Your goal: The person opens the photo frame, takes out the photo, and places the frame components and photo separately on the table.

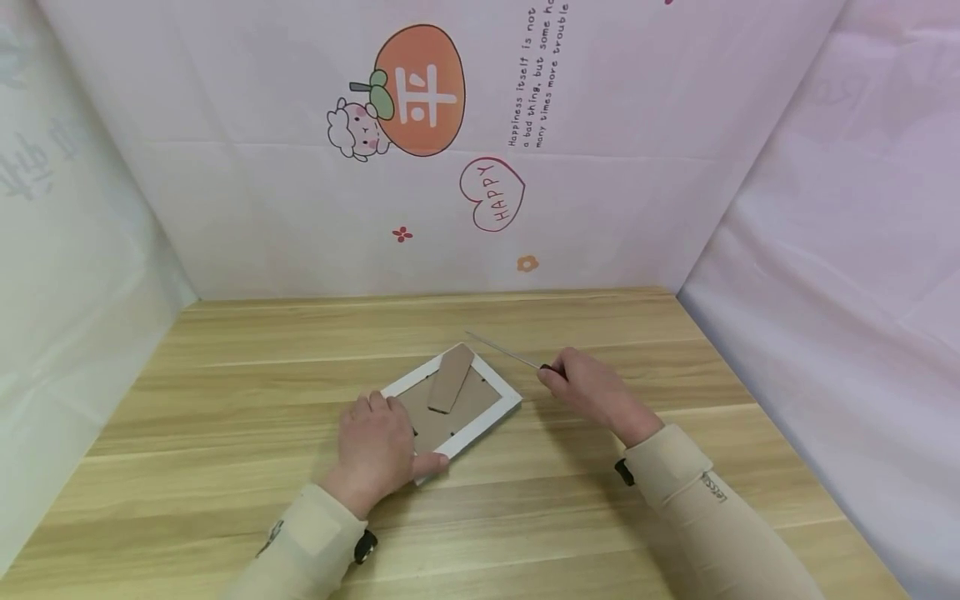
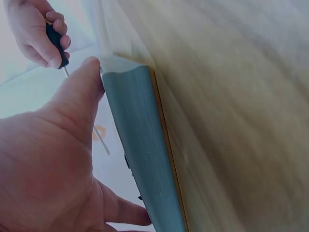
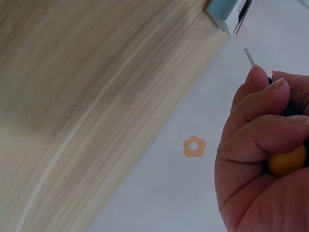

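Observation:
A white-edged photo frame [image 1: 484, 427] lies face down on the table, its brown backing board [image 1: 472, 402] and folded stand leg [image 1: 451, 379] on top. My left hand [image 1: 375, 448] grips its left end, thumb at the near corner and fingers over the far side. Up close in the left wrist view, the frame's side [image 2: 140, 140] looks blue-grey. My right hand [image 1: 592, 386] holds a screwdriver by its black handle [image 1: 553, 369], whose yellow end [image 3: 287, 162] shows in the right wrist view. The thin shaft [image 1: 504, 350] points left, above the frame's far corner in the head view.
The wood-grain table [image 1: 225, 375] ends at a white printed cloth wall [image 1: 300, 225] behind. More white cloth hangs at the left [image 1: 82, 250] and right [image 1: 847, 275]. Dark bands [image 1: 365, 547] sit at both wrists by the beige sleeves.

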`<state>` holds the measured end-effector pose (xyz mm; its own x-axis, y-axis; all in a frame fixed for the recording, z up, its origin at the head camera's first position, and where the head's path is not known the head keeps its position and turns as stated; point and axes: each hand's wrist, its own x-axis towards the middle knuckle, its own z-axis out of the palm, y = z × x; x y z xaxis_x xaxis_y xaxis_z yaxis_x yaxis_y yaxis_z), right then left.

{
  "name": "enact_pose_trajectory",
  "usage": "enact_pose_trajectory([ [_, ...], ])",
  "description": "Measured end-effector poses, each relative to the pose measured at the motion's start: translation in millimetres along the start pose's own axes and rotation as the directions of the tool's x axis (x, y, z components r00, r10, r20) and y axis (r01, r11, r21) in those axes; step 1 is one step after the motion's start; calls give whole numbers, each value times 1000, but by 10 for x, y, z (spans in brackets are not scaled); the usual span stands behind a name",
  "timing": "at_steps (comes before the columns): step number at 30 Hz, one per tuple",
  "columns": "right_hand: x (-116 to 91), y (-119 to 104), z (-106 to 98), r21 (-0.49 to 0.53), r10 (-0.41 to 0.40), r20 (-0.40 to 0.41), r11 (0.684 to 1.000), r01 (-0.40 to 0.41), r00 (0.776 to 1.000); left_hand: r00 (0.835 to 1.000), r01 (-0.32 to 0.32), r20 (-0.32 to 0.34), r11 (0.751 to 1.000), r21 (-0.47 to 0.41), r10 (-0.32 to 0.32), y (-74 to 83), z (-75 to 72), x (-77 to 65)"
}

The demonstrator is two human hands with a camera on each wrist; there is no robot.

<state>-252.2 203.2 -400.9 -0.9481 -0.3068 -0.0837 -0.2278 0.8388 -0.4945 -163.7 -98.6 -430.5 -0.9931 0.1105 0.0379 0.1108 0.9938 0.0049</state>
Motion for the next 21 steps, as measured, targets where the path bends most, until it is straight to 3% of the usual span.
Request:
enact_pose_trajectory([
  [9, 3, 9, 10, -2, -4, -3, 1000, 4, 1000, 1000, 30, 7, 1000, 9, -30, 46, 12, -24],
  [15, -2, 12, 10, 3, -10, 1, 1000, 10, 1000, 999, -36, 16, 998, -54, 37, -57, -45, -31],
  [21, -5, 9, 7, 5, -4, 9, 1000, 4, 1000, 988, -143, 31, 975, -168, 150, -184, -61, 25],
])
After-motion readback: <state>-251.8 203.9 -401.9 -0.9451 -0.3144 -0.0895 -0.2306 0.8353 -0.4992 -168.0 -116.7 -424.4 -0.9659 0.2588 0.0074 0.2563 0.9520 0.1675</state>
